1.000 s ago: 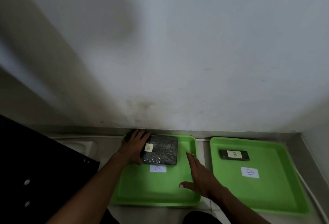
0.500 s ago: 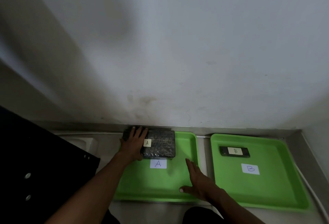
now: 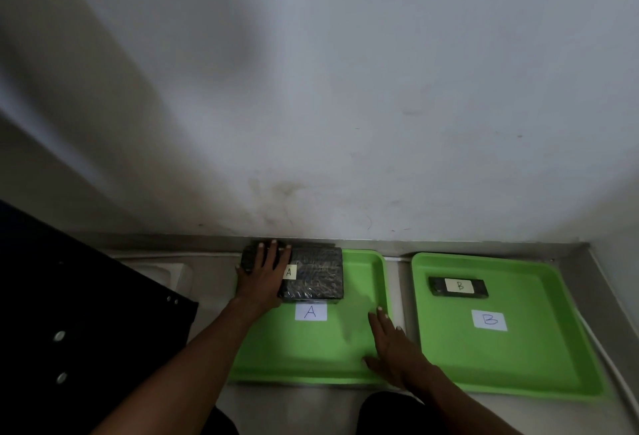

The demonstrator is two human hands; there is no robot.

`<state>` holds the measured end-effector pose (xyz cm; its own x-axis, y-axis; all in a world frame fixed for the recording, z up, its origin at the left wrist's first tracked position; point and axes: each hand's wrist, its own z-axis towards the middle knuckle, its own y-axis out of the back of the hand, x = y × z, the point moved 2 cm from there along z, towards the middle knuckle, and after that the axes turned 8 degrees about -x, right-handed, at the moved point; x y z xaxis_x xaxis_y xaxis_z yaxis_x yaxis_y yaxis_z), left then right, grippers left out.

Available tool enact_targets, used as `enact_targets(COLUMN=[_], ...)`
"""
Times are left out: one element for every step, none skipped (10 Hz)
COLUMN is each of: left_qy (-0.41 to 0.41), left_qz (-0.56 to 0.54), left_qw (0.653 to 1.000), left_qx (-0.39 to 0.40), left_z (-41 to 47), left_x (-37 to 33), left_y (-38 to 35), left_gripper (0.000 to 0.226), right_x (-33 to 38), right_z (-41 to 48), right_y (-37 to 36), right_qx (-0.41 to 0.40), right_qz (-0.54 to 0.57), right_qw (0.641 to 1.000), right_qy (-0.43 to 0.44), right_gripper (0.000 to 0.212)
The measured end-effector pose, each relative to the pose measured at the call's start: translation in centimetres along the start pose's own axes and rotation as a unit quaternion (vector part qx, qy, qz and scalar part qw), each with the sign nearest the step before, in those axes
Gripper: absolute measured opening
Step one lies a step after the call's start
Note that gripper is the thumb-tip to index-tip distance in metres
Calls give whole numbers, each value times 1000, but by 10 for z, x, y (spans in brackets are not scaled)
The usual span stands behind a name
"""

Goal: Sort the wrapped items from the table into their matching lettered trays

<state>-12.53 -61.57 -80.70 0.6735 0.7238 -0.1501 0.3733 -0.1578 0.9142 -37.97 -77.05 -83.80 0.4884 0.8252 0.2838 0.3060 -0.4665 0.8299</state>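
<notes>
Left grip (image 3: pixel 263 275) flat on glossy rectangular packet (image 3: pixel 316 274).

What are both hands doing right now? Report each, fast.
Left hand: fingers spread flat on the wrapped A package, pressing, not gripping.
Right hand: open, empty, resting on tray A at its right rim.

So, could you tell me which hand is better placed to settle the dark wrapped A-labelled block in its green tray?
Left. The left hand lies flat on the dark wrapped block in the green tray marked A; the right hand rests at that tray's near right rim.
</notes>
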Motion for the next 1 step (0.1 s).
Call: enact_targets(left_qy=[6], left_qz=[-7], left_qw=[1000], left_qx=[6], left_z=[-6], left_x=[-4], left_y=[8], left_gripper=[131], right_x=[9], right_z=[-1], right_y=[11], right_qx=[-2], right_qz=[22], right_qw=[1000], right_qy=[-8], right_gripper=[87])
